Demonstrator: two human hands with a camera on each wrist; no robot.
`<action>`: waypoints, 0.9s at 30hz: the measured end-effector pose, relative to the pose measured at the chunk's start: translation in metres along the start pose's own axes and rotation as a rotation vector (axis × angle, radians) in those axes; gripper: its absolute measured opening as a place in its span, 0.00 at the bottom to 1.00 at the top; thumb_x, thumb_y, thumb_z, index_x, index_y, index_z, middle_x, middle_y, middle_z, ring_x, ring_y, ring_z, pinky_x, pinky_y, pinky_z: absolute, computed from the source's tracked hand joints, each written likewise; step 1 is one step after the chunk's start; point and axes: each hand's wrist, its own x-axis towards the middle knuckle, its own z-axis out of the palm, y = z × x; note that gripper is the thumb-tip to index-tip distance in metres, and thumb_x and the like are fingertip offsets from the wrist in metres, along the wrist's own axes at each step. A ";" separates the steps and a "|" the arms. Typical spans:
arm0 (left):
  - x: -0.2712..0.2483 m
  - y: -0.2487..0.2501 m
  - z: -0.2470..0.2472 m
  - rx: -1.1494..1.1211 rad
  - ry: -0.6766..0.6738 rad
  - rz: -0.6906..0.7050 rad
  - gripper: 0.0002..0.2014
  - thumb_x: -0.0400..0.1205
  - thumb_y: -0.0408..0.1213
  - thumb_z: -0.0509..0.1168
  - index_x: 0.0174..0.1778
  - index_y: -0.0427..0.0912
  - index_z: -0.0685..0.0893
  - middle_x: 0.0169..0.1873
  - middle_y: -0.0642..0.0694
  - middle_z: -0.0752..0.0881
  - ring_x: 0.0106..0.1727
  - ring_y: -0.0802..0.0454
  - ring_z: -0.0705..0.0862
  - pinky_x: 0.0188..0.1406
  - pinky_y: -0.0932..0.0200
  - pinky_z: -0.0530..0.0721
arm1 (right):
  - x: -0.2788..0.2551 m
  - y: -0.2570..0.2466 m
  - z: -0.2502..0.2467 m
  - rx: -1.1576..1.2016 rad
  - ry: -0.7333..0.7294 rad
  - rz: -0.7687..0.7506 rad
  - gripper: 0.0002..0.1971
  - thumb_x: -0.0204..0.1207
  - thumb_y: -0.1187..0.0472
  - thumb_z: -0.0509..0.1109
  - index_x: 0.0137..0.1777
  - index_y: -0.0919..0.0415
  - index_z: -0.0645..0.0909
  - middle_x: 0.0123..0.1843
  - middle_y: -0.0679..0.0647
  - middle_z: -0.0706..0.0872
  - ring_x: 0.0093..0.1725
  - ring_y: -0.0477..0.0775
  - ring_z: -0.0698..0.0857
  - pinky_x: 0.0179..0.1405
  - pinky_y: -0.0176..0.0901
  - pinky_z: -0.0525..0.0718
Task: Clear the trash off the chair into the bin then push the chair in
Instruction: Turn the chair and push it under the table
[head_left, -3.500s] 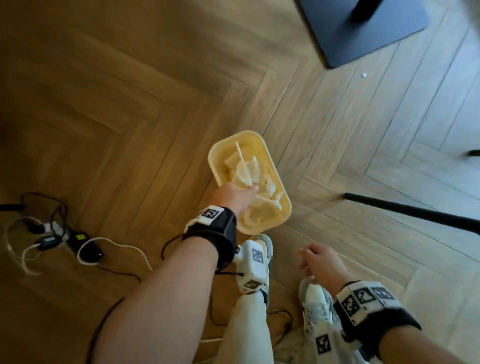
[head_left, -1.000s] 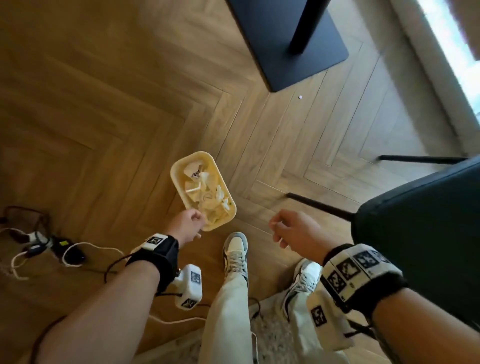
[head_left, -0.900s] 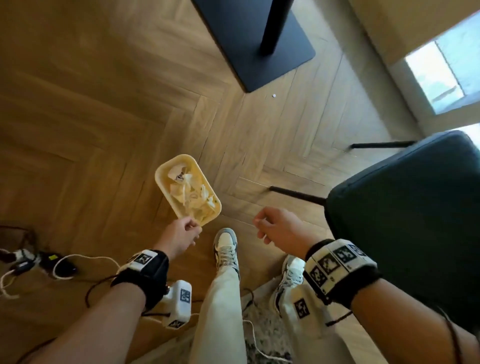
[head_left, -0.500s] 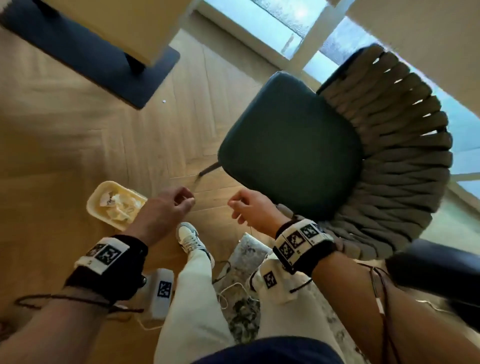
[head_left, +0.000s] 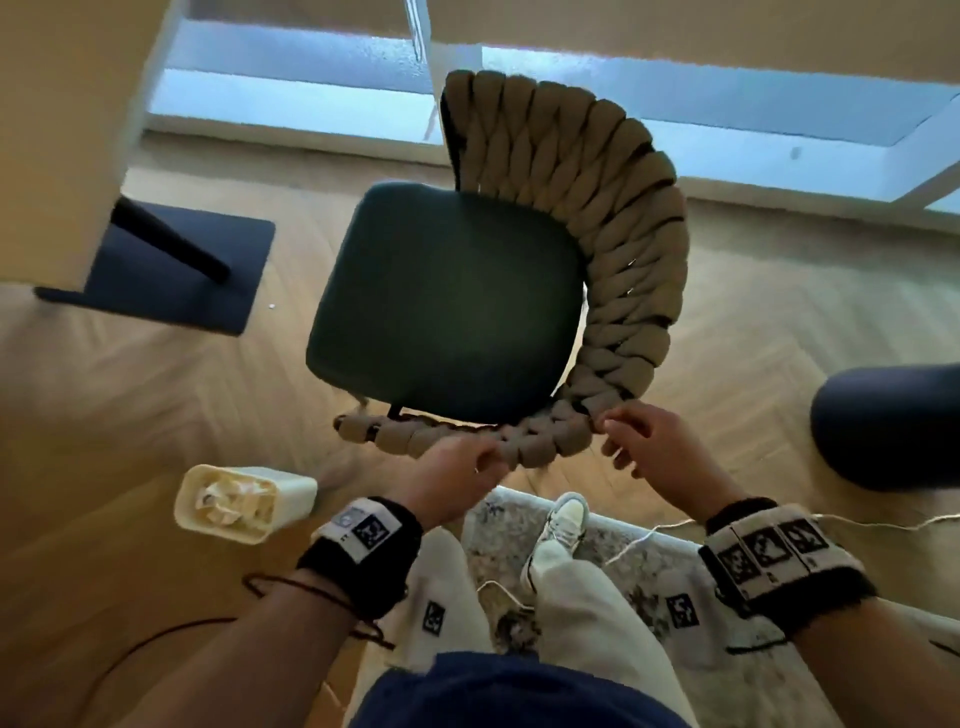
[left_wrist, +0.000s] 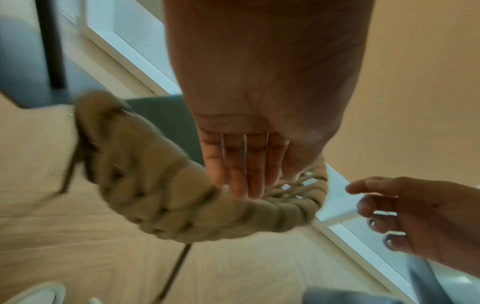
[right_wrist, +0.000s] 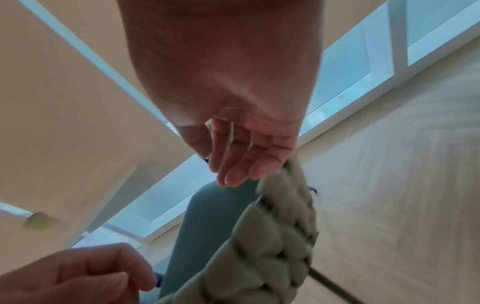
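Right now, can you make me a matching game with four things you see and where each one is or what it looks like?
Things:
1. chair seat
2. woven backrest
3. bin
4. table base

Descriptions:
A. cream, on the floor, with crumpled paper inside
B. dark green, with nothing lying on it
C. flat and dark, on the floor left of the chair
D. tan braided cords, with the left hand and the right hand at its near edge

Pairs: 1-B, 2-D, 3-A, 4-C
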 end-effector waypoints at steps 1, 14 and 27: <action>0.014 0.019 0.009 -0.008 -0.034 0.024 0.08 0.83 0.42 0.63 0.50 0.42 0.85 0.44 0.48 0.86 0.45 0.49 0.84 0.46 0.53 0.83 | -0.001 0.009 -0.022 0.010 0.028 0.018 0.07 0.82 0.64 0.64 0.49 0.61 0.83 0.39 0.61 0.88 0.32 0.53 0.82 0.30 0.36 0.76; 0.176 0.144 0.053 -0.094 0.198 -0.109 0.08 0.79 0.42 0.63 0.43 0.40 0.81 0.48 0.42 0.79 0.49 0.43 0.79 0.51 0.49 0.81 | 0.124 0.001 -0.155 -0.627 -0.146 -0.356 0.07 0.79 0.59 0.65 0.46 0.58 0.84 0.37 0.50 0.85 0.35 0.53 0.81 0.34 0.43 0.74; 0.232 0.155 0.037 -0.399 0.175 -0.417 0.06 0.73 0.48 0.65 0.38 0.52 0.76 0.35 0.54 0.84 0.38 0.50 0.86 0.32 0.58 0.80 | 0.255 -0.024 -0.182 -1.170 -0.583 -1.018 0.26 0.66 0.35 0.65 0.55 0.52 0.84 0.60 0.51 0.86 0.65 0.56 0.82 0.79 0.57 0.61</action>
